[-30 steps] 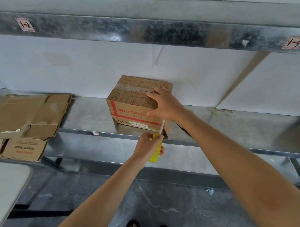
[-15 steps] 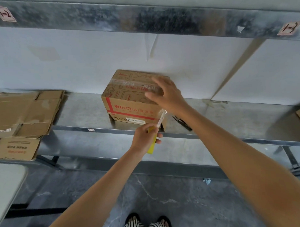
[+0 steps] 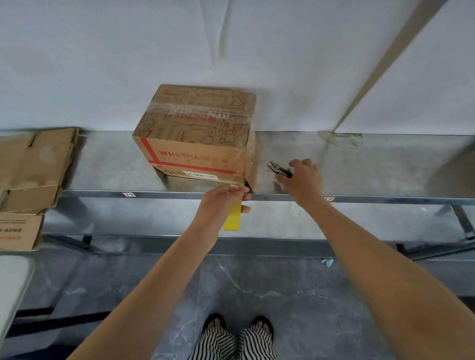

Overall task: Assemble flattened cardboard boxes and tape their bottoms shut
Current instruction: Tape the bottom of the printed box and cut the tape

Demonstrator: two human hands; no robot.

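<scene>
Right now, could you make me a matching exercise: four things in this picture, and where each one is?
1 box
2 flattened cardboard
3 yellow tape roll
4 black tool

A in the left hand
B on the shelf, left end
C mid-shelf, taped
D gripped by the right hand

Pairs: 1-C, 2-B, 3-A, 4-D.

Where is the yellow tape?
In the head view, the left hand holds the yellow tape at centre, just below the shelf edge, in front of the box.
</scene>
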